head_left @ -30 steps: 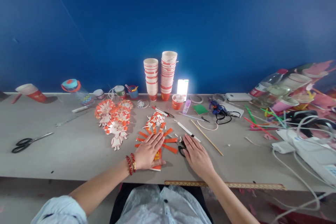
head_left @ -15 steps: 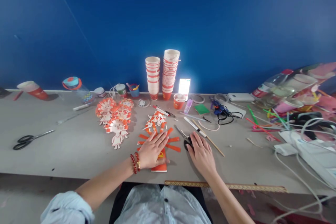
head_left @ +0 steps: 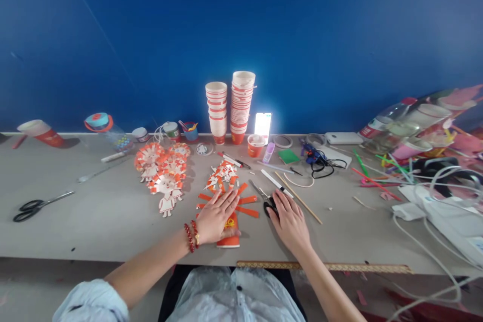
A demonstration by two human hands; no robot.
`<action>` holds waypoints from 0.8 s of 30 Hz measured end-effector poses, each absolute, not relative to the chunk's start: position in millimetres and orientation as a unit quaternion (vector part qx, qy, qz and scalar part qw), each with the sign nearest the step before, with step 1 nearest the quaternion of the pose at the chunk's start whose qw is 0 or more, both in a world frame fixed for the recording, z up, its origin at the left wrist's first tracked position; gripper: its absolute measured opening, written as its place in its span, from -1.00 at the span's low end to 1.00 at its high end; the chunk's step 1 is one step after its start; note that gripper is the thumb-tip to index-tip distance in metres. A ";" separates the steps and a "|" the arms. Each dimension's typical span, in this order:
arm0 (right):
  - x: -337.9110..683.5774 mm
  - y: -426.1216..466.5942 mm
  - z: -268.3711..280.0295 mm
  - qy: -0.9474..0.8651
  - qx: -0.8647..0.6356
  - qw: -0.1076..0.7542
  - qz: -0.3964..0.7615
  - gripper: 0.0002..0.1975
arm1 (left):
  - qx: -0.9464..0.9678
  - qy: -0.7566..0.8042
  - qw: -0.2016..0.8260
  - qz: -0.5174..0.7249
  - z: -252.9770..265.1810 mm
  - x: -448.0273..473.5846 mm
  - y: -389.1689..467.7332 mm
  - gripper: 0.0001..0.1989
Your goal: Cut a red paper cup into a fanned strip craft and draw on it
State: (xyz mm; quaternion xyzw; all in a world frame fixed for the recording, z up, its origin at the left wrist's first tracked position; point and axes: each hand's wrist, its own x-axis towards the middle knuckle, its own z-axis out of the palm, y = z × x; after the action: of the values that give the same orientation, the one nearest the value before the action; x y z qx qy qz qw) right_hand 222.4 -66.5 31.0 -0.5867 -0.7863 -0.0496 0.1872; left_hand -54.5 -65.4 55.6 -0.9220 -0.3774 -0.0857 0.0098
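My left hand (head_left: 217, 216) lies flat with its fingers stretched out over a red paper cup (head_left: 229, 242) whose side is cut into strips that fan out on the table. The palm hides the middle of that cup. To the right, my right hand (head_left: 290, 219) rests palm down, fingers extended, partly over the black handles of a pair of scissors (head_left: 263, 192). Just beyond the cup sits a small heap of red and white paper scraps (head_left: 222, 175). Several paper figures with red fringes (head_left: 164, 181) lie left of my left hand.
Two tall stacks of paper cups (head_left: 241, 110) stand by the blue wall, beside a lit phone (head_left: 262, 128). A white marker (head_left: 277, 183) and a wooden stick (head_left: 300, 198) lie near my right hand. Other scissors (head_left: 41, 205) are far left. Cables and a power strip (head_left: 441, 216) crowd the right.
Both hands keep their places on the cup and by the scissors. The view has shifted slightly, so the table's things appear a little further left.
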 end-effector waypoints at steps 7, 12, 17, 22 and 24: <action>223.8 -66.3 31.1 -0.789 -0.583 0.188 -0.047 -0.51 | -0.914 -0.388 -0.055 -0.108 79.4 -67.5 -59.2 -0.39; 224.4 -65.7 32.0 -0.787 -0.585 0.191 -0.041 -0.53 | -0.921 -0.374 -0.088 -0.071 84.4 -79.1 -55.9 -0.48; 225.2 -65.5 31.7 -0.789 -0.584 0.190 -0.037 -0.55 | -0.930 -0.346 -0.092 -0.076 82.2 -79.8 -54.4 -0.56; 226.7 -65.3 29.6 -0.789 -0.577 0.205 -0.037 -0.54 | -0.929 -0.346 -0.083 -0.098 92.3 -80.8 -53.4 -0.50; 226.9 -65.2 29.2 -0.788 -0.578 0.208 -0.036 -0.54 | -0.924 -0.355 -0.086 -0.117 98.8 -80.3 -56.1 -0.58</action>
State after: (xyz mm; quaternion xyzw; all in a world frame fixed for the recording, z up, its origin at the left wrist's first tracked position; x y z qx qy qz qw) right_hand 226.9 -65.2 29.2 -0.5777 -0.7885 -0.0358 0.2082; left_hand -80.3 -56.1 98.8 -0.9237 -0.3547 -0.1166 -0.0857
